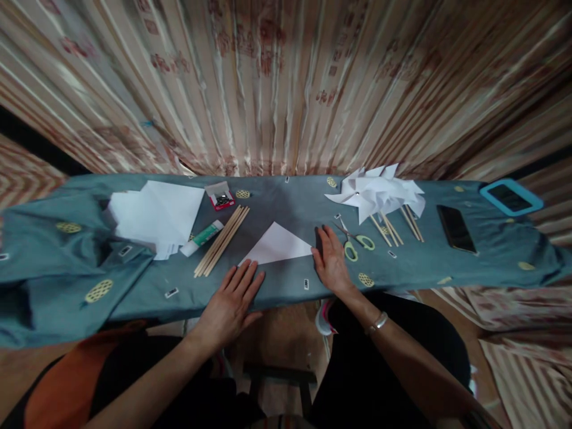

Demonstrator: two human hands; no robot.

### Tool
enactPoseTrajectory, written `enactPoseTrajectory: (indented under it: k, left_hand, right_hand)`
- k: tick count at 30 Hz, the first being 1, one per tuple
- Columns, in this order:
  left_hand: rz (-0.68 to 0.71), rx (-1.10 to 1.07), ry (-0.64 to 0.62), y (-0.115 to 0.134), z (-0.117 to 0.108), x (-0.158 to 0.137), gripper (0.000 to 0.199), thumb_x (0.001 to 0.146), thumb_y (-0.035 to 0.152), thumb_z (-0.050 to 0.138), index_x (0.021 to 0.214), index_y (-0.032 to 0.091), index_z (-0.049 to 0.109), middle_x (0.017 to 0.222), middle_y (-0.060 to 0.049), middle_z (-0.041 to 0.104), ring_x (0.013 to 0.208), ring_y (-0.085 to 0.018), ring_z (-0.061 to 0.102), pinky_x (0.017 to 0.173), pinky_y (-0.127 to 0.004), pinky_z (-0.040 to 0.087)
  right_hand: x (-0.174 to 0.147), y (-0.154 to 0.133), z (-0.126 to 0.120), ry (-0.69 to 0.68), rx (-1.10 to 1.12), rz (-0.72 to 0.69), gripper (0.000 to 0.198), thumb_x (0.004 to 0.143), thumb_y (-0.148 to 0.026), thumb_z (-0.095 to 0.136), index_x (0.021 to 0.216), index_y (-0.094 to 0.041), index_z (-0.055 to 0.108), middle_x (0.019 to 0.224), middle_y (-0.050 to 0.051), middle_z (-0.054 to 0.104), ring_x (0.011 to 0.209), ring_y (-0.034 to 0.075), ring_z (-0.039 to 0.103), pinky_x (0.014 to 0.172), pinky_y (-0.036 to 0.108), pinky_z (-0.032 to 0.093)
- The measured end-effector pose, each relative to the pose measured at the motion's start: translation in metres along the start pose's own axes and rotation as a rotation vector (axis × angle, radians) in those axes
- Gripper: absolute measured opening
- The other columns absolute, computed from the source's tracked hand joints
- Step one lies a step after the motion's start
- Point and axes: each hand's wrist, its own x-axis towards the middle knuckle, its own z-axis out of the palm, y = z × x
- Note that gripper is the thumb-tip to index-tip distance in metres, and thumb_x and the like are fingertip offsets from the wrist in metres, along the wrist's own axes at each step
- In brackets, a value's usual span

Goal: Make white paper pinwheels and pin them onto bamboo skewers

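Observation:
A white paper folded into a triangle [277, 244] lies flat on the blue-grey cloth [290, 202] in front of me. My left hand [232, 301] rests flat near the front edge, fingertips at the triangle's lower left corner. My right hand [329, 257] lies palm down at the triangle's right corner, touching its edge. Both hands hold nothing. Green-handled scissors [356, 241] lie just right of my right hand.
A stack of white sheets [156, 214] sits at the left, with a glue tube [202, 237], wooden sticks [222, 239] and a small red box of pins [220, 195]. Finished paper pinwheels on sticks [379, 193], a dark phone [456, 228] and a blue-cased phone [510, 196] lie at the right. A curtain hangs behind.

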Motion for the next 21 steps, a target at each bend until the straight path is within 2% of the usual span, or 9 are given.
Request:
enactPoseTrajectory:
  k: [7, 17, 21]
  left_hand:
    - [-0.082, 0.043, 0.039, 0.006, 0.005, -0.013, 0.071, 0.088, 0.040, 0.061, 0.149, 0.010, 0.038, 0.157, -0.022, 0.034, 0.147, -0.035, 0.029, 0.117, -0.053, 0.030]
    - [-0.151, 0.041, 0.102, 0.014, 0.000, -0.023, 0.061, 0.093, 0.036, 0.054, 0.145, 0.007, 0.041, 0.153, -0.024, 0.040, 0.143, -0.035, 0.038, 0.113, -0.053, 0.037]
    - [-0.201, -0.018, 0.143, 0.020, 0.002, -0.025, 0.058, 0.095, 0.035, 0.051, 0.146, 0.010, 0.039, 0.152, -0.024, 0.041, 0.145, -0.034, 0.034, 0.113, -0.055, 0.036]
  right_hand:
    - [0.000, 0.002, 0.006, 0.044, 0.008, -0.010, 0.050, 0.096, -0.022, 0.036, 0.143, -0.007, 0.043, 0.149, 0.024, 0.042, 0.144, 0.031, 0.035, 0.114, 0.056, 0.035]
    - [0.003, 0.000, 0.008, 0.032, -0.045, -0.001, 0.049, 0.092, -0.012, 0.035, 0.137, -0.004, 0.050, 0.145, 0.026, 0.047, 0.140, 0.032, 0.040, 0.112, 0.055, 0.037]
    - [0.005, -0.003, 0.007, 0.035, -0.053, 0.009, 0.049, 0.090, -0.009, 0.035, 0.137, -0.005, 0.051, 0.144, 0.025, 0.049, 0.138, 0.032, 0.042, 0.111, 0.055, 0.036]
